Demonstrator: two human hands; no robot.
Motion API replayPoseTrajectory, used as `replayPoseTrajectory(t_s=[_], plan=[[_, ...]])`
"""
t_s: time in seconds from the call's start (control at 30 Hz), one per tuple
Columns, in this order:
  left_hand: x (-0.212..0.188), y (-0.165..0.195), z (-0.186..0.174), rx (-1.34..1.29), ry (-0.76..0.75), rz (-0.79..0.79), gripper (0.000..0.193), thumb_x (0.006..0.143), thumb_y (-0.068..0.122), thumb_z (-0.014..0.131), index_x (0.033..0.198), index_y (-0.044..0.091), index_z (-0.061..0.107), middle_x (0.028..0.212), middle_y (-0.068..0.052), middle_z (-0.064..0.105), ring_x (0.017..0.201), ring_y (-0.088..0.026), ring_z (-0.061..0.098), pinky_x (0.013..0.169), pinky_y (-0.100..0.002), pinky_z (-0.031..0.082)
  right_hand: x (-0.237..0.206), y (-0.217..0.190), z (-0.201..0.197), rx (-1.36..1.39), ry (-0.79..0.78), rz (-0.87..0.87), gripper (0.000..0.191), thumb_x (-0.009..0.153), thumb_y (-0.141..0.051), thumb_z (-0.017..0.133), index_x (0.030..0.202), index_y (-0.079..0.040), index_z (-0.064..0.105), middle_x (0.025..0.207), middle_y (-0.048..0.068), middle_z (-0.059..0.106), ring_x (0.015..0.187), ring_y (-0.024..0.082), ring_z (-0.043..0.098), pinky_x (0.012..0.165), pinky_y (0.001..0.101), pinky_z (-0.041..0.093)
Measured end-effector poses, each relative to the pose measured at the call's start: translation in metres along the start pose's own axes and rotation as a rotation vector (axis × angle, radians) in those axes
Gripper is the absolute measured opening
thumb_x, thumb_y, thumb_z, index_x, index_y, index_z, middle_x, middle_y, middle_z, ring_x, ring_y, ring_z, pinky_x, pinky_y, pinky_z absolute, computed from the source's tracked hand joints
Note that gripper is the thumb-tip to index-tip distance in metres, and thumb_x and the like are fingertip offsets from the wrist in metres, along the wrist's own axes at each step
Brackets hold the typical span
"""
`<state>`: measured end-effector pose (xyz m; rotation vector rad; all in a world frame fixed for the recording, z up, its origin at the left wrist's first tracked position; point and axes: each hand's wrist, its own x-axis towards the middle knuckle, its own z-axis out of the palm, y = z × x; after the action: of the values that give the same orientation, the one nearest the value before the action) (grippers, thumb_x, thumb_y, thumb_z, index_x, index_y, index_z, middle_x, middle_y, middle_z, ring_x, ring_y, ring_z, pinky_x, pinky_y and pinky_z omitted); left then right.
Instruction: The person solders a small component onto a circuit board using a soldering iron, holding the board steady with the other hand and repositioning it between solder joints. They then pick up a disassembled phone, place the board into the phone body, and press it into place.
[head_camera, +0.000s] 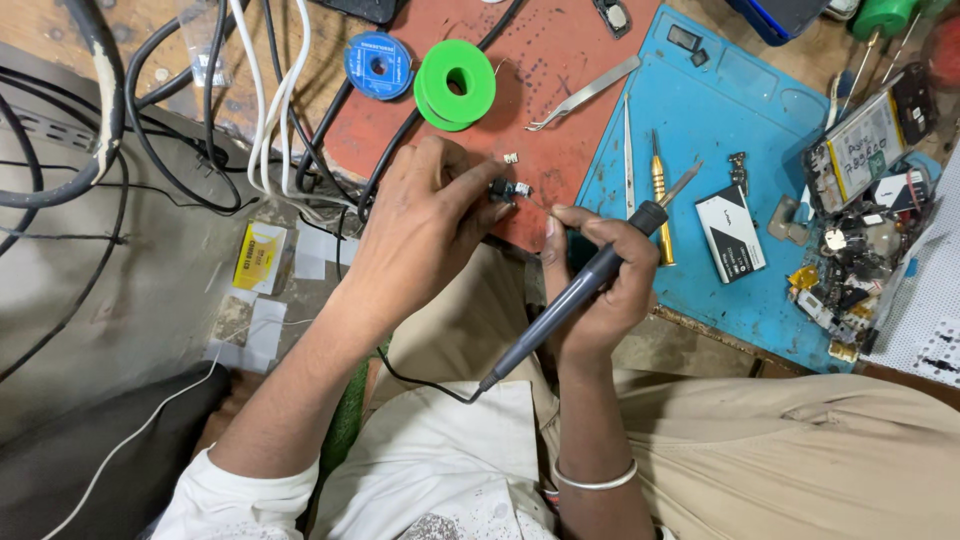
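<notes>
- Soldering step in hand, by the look of it: small dark component (505, 189) pinched between thumb and fingertips of the left hand (425, 225), just above frame centre, over the edge of the red mat (560, 60).
- Right hand (600, 285) closed in a pen grip round the grey soldering iron (580, 290), handle running down-left to its black cord (425, 385), tip pointing up-right over the blue mat (720, 110).
- Iron tip well right of the component, aimed away from it; not touching.
- Next move, as a judgement: swinging the tip back left to meet the component's metal end, with the left pinch kept steady and fingers clear of the heat.
- Nearby: tiny white part (510, 158) on the red mat just above the component; green spool (455, 83) and blue spool (378, 65) toward upper centre; tweezers (585, 95) and a gold screwdriver (660, 195) right of centre.
</notes>
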<state>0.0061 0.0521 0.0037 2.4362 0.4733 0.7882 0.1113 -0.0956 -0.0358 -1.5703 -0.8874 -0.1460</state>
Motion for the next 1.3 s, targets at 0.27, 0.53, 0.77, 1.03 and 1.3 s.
replayPoseTrajectory(t_s=[0.27, 0.53, 0.77, 1.03, 1.3], plan=[[-0.0071, -0.0121, 0.0034, -0.044, 0.059, 0.097, 0.032, 0.091, 0.021, 0.085, 0.116, 0.004, 0.076, 0.102, -0.007, 0.061, 0.091, -0.027, 0.056, 0.08, -0.039, 0.048, 0.0004, 0.007, -0.0008, 0.01, -0.015, -0.036, 0.045, 0.096, 0.016, 0.077, 0.121, -0.005, 0.045, 0.11, 0.016, 0.071, 0.103, 0.021, 0.075, 0.092, 0.031, 0.063], [-0.0063, -0.0104, 0.0079, -0.051, 0.11, 0.118, 0.031, 0.09, 0.02, 0.086, 0.114, 0.004, 0.075, 0.104, -0.006, 0.063, 0.091, -0.026, 0.058, 0.08, -0.038, 0.05, 0.0008, 0.0062, -0.0017, 0.013, -0.052, -0.049, 0.043, 0.099, 0.019, 0.073, 0.122, -0.004, 0.045, 0.114, 0.017, 0.069, 0.105, 0.023, 0.074, 0.093, 0.0339, 0.064], [-0.0057, -0.0121, 0.0079, -0.039, 0.102, 0.134, 0.03, 0.088, 0.021, 0.087, 0.11, 0.003, 0.075, 0.104, -0.006, 0.063, 0.094, -0.027, 0.06, 0.082, -0.039, 0.051, 0.001, 0.0065, 0.0028, -0.019, -0.041, -0.072, 0.044, 0.097, 0.018, 0.075, 0.121, -0.004, 0.045, 0.111, 0.017, 0.068, 0.103, 0.023, 0.074, 0.093, 0.0342, 0.064], [-0.0054, -0.0111, 0.0073, -0.047, 0.1, 0.132, 0.029, 0.089, 0.02, 0.085, 0.11, 0.004, 0.075, 0.104, -0.007, 0.063, 0.095, -0.027, 0.06, 0.083, -0.039, 0.051, 0.0027, 0.0057, 0.0029, -0.037, -0.065, -0.074, 0.042, 0.099, 0.017, 0.074, 0.121, -0.003, 0.046, 0.113, 0.017, 0.069, 0.105, 0.023, 0.074, 0.094, 0.0339, 0.065], [-0.005, -0.0105, 0.0069, -0.057, 0.103, 0.133, 0.029, 0.089, 0.019, 0.086, 0.11, 0.003, 0.075, 0.104, -0.007, 0.064, 0.095, -0.027, 0.06, 0.084, -0.039, 0.051, 0.0027, 0.0057, 0.0013, -0.085, -0.081, -0.09, 0.042, 0.098, 0.016, 0.075, 0.122, -0.003, 0.046, 0.114, 0.017, 0.069, 0.104, 0.023, 0.075, 0.09, 0.0331, 0.065]])
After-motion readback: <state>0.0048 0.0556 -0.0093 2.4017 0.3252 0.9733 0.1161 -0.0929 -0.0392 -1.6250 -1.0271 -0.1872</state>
